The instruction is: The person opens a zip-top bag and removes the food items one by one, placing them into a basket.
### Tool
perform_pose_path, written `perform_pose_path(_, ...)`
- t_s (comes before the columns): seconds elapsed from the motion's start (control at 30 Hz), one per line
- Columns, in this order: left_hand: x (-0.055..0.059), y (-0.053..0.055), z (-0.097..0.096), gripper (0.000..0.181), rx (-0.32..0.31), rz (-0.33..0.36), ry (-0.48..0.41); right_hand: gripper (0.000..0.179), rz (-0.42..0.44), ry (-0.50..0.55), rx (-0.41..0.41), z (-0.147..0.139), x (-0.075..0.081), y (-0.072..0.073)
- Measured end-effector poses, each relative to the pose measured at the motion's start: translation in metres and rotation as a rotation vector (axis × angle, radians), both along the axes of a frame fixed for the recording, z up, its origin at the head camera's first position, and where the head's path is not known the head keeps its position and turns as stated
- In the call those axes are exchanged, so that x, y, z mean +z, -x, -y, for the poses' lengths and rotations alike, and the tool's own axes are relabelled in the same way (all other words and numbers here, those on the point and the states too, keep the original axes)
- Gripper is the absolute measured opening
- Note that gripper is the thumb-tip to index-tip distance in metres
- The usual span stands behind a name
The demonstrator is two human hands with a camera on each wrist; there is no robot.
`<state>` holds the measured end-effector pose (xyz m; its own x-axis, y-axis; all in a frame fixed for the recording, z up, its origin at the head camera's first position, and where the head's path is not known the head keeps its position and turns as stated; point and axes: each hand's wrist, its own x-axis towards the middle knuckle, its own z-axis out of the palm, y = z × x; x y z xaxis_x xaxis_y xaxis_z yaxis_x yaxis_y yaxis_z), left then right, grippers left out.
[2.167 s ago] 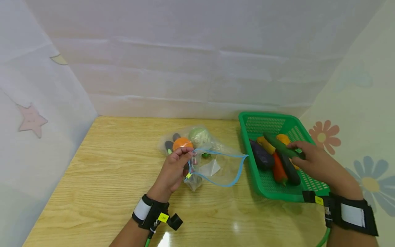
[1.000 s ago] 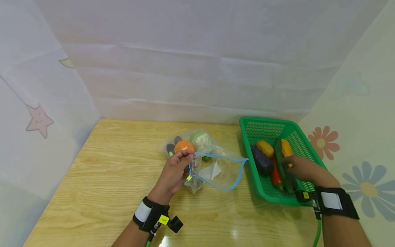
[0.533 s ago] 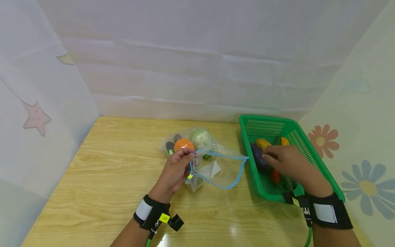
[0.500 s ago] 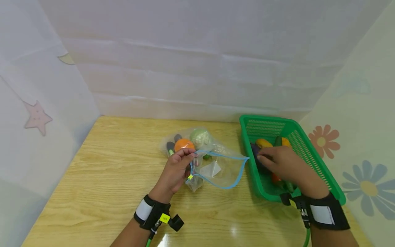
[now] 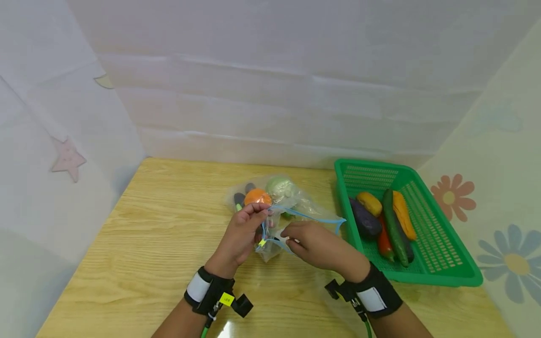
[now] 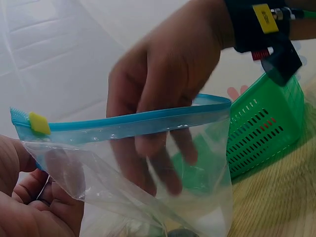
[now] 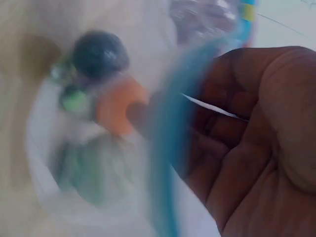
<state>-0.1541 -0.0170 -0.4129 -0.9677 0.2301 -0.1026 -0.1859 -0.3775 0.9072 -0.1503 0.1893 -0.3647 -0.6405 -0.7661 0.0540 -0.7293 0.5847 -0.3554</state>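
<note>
My left hand (image 5: 243,232) pinches the blue-trimmed rim of a clear zip bag (image 6: 207,163), beside its yellow slider (image 6: 39,123). The bag lies on the table with its mouth apart. My right hand (image 5: 319,244) reaches through the mouth; in the left wrist view its fingers (image 6: 129,168) hang loosely inside, blurred, with nothing visible between them. A dark rounded thing (image 6: 182,233) shows below them, its kind unclear. Inside the bag are an orange round item (image 5: 258,197), a pale green cabbage-like one (image 5: 281,187) and dark long pieces (image 5: 239,199).
A green plastic basket (image 5: 448,277) stands at the right. It holds an eggplant (image 5: 366,219), a cucumber (image 5: 395,230), a red pepper-like vegetable (image 5: 385,241), a yellow rounded one (image 5: 369,203), a long yellow one (image 5: 404,215) and a dark long one. White sheeting (image 5: 274,70) encloses the wooden table (image 5: 169,211).
My right hand laid the cucumber down in the basket, moved over the eggplant, then went left out of the basket into the bag's mouth. My left hand keeps its hold on the rim.
</note>
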Motion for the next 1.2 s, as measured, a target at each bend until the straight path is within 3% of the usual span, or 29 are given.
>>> perform_pose_path(0.27, -0.001, 0.000, -0.001, 0.019, -0.007, -0.001, -0.030, 0.026, 0.209, 0.043, -0.112, 0.028, -0.033, 0.018)
perform_pose_path(0.5, -0.002, 0.000, 0.000, 0.021, 0.008, -0.028, -0.021, 0.013, 0.369, 0.391, -0.110, 0.043, -0.065, 0.027)
perform_pose_path(0.57, -0.004, 0.001, 0.000, 0.021, 0.009, -0.025, -0.023, 0.014, 0.394, 0.435, -0.100, 0.044, -0.068, 0.027)
perform_pose_path(0.67, -0.004, 0.001, 0.000, 0.021, 0.013, -0.019, -0.013, 0.020, 0.360, 0.361, -0.135, 0.042, -0.065, 0.024)
perform_pose_path(0.83, -0.005, 0.002, -0.001, 0.020, 0.014, -0.013, -0.011, 0.021, 0.156, 0.100, -0.205, 0.035, -0.052, 0.020)
perform_pose_path(0.93, -0.006, 0.002, -0.001, 0.019, 0.017, -0.015, -0.020, 0.015, 0.106, 0.071, -0.194, 0.029, -0.043, 0.017)
perform_pose_path(1.2, -0.006, 0.004, -0.004, 0.012, 0.021, 0.008, -0.039, 0.028, 0.061, 0.120, -0.125, 0.009, -0.013, 0.002)
